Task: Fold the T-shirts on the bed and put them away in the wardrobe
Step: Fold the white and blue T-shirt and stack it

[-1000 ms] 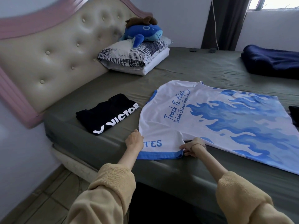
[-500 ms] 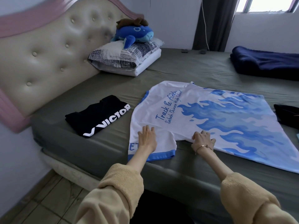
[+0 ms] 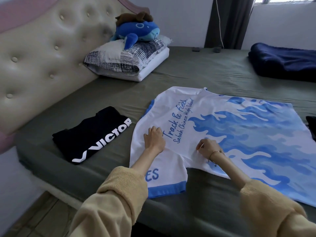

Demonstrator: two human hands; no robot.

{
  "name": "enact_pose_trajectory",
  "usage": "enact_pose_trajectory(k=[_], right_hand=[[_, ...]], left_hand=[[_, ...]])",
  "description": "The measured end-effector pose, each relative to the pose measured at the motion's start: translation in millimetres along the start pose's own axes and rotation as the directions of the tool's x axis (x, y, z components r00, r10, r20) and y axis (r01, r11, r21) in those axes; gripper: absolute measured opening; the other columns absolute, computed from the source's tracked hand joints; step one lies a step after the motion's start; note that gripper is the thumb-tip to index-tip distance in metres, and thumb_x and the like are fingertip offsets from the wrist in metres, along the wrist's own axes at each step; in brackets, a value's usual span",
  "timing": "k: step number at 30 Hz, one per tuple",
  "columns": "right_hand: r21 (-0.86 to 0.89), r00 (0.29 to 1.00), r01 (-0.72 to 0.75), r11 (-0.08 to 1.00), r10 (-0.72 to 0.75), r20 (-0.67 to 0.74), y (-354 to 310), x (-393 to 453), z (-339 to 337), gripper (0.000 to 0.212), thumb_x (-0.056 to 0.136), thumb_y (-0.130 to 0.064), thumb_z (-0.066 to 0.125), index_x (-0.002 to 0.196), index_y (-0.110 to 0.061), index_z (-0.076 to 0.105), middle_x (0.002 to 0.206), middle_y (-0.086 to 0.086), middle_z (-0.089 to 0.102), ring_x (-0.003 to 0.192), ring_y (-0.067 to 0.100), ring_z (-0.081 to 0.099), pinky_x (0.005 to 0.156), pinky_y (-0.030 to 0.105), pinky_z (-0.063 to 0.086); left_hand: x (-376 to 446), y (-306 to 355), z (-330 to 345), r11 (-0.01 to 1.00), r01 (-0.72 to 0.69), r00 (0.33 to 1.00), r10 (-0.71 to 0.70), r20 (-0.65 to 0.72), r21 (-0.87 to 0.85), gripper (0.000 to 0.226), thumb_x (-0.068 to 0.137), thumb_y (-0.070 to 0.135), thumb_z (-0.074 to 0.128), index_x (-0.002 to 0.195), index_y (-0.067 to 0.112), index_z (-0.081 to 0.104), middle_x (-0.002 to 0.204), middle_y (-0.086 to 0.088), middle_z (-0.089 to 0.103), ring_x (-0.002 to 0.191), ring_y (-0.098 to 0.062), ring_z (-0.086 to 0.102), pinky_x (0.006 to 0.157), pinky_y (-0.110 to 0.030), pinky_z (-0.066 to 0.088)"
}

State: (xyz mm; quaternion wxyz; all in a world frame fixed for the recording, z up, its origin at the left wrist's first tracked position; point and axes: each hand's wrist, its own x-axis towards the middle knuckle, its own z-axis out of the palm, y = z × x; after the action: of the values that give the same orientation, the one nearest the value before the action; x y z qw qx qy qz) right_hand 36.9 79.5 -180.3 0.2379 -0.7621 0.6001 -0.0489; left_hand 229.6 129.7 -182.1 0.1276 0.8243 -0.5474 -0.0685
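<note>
Head view: left hand (image 3: 153,140) and right hand (image 3: 207,147), fingers curled, pinch the thin, limp white-and-blue flame-print T-shirt (image 3: 239,134) spread on the olive-sheeted bed (image 3: 188,72); seams probably offer the firmest hold.

Bed (image 3: 196,79) with olive-green sheet, white and blue T-shirt (image 3: 239,134) spread flat at 3 o'clock, folded black T-shirt (image 3: 92,134) at 9 o'clock, 2 stacked pillows (image 3: 130,62) at 11 o'clock, navy blanket (image 3: 283,60) at 1 o'clock.
</note>
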Motion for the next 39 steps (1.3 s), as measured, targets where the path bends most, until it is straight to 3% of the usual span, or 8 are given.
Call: enact_pose_trajectory(k=[6, 11, 20, 24, 29, 33, 36, 39], right_hand=[[0.048, 0.992, 0.113, 0.992, -0.115, 0.048, -42.3, 90.7, -1.4, 0.024, 0.087, -0.007, 0.048, 0.103, -0.018, 0.062, 0.112, 0.007, 0.062, 0.099, 0.026, 0.06, 0.079, 0.032, 0.049], [0.06, 0.98, 0.136, 0.989, -0.143, 0.141, -70.6, 142.4, 2.8, 0.033, 0.088, -0.007, 0.043, 0.117, -0.017, 0.057, 0.115, 0.01, 0.062, 0.099, 0.028, 0.059, 0.08, 0.032, 0.05], [0.098, 0.98, 0.02, 0.995, -0.039, 0.197, -77.5, 218.8, -16.4, 0.031, 0.086, -0.004, 0.045, 0.112, -0.015, 0.06, 0.11, 0.008, 0.065, 0.085, 0.025, 0.059, 0.077, 0.032, 0.052], [0.103, 0.974, 0.005, 0.995, -0.028, 0.225, -77.7, 256.1, -24.8, 0.023, 0.085, -0.005, 0.05, 0.1, -0.009, 0.067, 0.103, 0.009, 0.067, 0.089, 0.026, 0.062, 0.078, 0.031, 0.051], [0.122, 0.99, -0.032, 0.992, 0.015, 0.142, -78.8, 298.6, -36.7, 0.02, 0.088, -0.008, 0.052, 0.1, -0.009, 0.068, 0.102, 0.009, 0.068, 0.098, 0.027, 0.061, 0.08, 0.03, 0.048], [0.111, 0.999, -0.048, 0.993, 0.049, -0.006, -78.7, 335.4, -52.0, 0.026, 0.084, -0.001, 0.052, 0.107, -0.006, 0.063, 0.116, 0.012, 0.059, 0.106, 0.029, 0.056, 0.085, 0.031, 0.043], [-0.014, 0.997, -0.038, 0.999, 0.036, -0.075, -75.4, 366.0, -65.2, 0.035, 0.086, -0.006, 0.052, 0.121, -0.011, 0.052, 0.126, 0.007, 0.049, 0.119, 0.026, 0.045, 0.091, 0.035, 0.036], [-0.211, 0.989, -0.128, 0.969, 0.109, -0.099, -70.1, 395.3, -75.1, 0.043, 0.088, -0.017, 0.052, 0.13, -0.014, 0.04, 0.133, 0.005, 0.042, 0.127, 0.022, 0.035, 0.103, 0.041, 0.026]], left_hand=[[98.7, -23.5, -6.4, 0.97, 0.232, 0.97, -0.236, -0.061, -0.069, 0.032, 0.095, 0.013, 0.041, 0.126, 0.008, 0.044, 0.135, -0.011, 0.041, 0.126, -0.027, 0.037, 0.098, -0.04, 0.037], [160.0, -34.0, -5.6, 0.887, 0.403, 0.915, -0.398, 0.07, -0.227, 0.041, 0.097, 0.02, 0.039, 0.136, 0.008, 0.039, 0.144, -0.01, 0.036, 0.134, -0.027, 0.028, 0.104, -0.041, 0.03], [266.2, -24.7, -7.1, 0.783, 0.447, 0.888, -0.329, 0.321, -0.432, 0.046, 0.091, 0.041, 0.05, 0.127, 0.013, 0.05, 0.13, -0.008, 0.051, 0.126, -0.027, 0.038, 0.1, -0.033, 0.036], [305.0, -23.9, -1.1, 0.805, 0.446, 0.886, -0.336, 0.319, -0.391, 0.025, 0.086, 0.047, 0.051, 0.085, 0.025, 0.062, 0.113, -0.007, 0.063, 0.112, -0.028, 0.053, 0.094, -0.04, 0.046], [324.6, -27.0, 1.5, 0.896, 0.405, 0.909, -0.373, 0.187, -0.181, 0.042, 0.098, 0.027, 0.031, 0.117, 0.005, 0.062, 0.128, -0.013, 0.051, 0.121, -0.029, 0.041, 0.099, -0.039, 0.035], [348.0, -23.9, 1.7, 0.947, 0.246, 0.957, -0.202, 0.21, -0.207, 0.047, 0.1, 0.041, 0.028, 0.106, 0.009, 0.063, 0.121, -0.011, 0.052, 0.122, -0.027, 0.039, 0.101, -0.038, 0.032], [375.3, -8.5, 7.9, 0.945, 0.141, 0.949, -0.044, 0.312, -0.294, 0.04, 0.098, 0.044, 0.038, 0.099, 0.01, 0.06, 0.115, -0.009, 0.051, 0.117, -0.025, 0.039, 0.099, -0.033, 0.031], [402.8, 9.5, 15.5, 0.937, 0.152, 0.931, -0.029, 0.364, -0.314, 0.043, 0.095, 0.048, 0.043, 0.082, 0.01, 0.057, 0.113, -0.01, 0.053, 0.116, -0.026, 0.04, 0.101, -0.037, 0.033]])
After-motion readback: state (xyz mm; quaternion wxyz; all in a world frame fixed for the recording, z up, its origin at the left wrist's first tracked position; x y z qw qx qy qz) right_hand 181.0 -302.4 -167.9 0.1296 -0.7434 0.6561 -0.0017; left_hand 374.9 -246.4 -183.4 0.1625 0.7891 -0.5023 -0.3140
